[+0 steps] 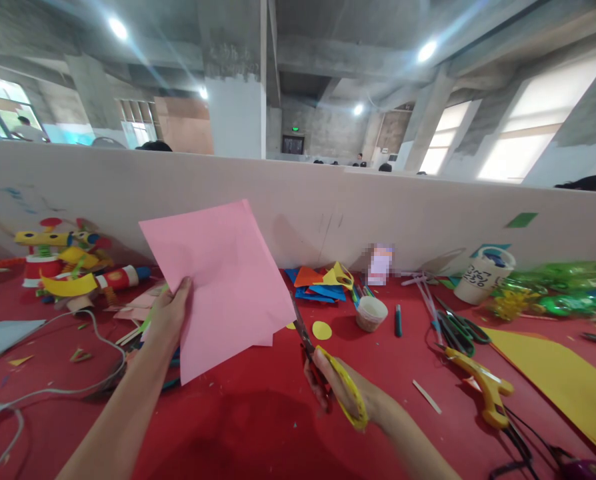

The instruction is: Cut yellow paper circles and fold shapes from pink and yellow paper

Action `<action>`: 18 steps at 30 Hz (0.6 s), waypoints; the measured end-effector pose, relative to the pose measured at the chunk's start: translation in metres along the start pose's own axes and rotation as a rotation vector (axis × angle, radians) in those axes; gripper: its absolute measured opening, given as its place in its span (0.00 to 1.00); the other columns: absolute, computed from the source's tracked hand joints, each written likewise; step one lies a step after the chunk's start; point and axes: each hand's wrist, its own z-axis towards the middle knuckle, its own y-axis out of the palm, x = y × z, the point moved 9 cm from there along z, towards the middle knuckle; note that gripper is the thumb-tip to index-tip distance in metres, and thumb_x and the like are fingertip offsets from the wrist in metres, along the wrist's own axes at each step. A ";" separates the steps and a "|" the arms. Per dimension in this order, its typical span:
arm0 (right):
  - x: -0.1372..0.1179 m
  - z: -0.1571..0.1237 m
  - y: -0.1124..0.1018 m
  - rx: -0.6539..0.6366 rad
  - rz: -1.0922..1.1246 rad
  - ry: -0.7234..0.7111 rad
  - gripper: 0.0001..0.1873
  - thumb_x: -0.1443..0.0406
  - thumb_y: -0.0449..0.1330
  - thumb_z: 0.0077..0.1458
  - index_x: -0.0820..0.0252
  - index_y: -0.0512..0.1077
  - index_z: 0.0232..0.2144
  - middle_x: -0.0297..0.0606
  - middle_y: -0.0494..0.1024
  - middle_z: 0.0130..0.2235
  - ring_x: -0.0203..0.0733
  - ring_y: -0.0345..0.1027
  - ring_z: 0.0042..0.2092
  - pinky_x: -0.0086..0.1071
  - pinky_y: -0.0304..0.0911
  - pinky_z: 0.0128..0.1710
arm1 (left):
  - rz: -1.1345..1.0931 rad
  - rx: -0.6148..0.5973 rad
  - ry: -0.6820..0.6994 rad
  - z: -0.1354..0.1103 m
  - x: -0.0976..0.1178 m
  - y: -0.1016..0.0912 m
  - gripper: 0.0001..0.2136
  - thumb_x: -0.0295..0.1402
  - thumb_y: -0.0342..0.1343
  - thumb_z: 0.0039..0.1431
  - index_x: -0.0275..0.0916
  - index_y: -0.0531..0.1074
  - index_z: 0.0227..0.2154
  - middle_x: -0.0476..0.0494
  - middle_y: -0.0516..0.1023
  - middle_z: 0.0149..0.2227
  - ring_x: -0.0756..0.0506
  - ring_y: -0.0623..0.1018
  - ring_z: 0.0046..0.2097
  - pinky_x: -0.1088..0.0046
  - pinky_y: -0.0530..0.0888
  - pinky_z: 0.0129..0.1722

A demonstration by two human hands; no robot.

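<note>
My left hand [167, 315] holds up a pink sheet of paper [223, 283] by its left edge, thumb on the front, fingers behind. My right hand [339, 393] grips yellow-handled scissors [328, 367], fingers through the loops. The blades point up and touch the sheet's lower right edge. Both hands hover above a red table [258, 427].
A yellow glue gun [483, 387], green-handled scissors [461, 330], a small cup [371, 313], a paper cup [483, 275], a yellow sheet [563, 380], coloured paper scraps [323, 283] and a toy craft pile [68, 267] lie around. A white cable [78, 387] runs at left. A low white partition [378, 213] backs the table.
</note>
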 end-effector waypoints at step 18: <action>-0.004 -0.001 -0.001 0.006 0.022 -0.009 0.29 0.41 0.41 0.52 0.59 0.61 0.24 0.28 0.59 0.19 0.31 0.56 0.18 0.27 0.60 0.20 | -0.052 -0.052 0.011 -0.006 0.008 0.007 0.14 0.44 0.56 0.45 0.38 0.73 0.30 0.50 0.76 0.21 0.47 0.73 0.23 0.75 0.69 0.21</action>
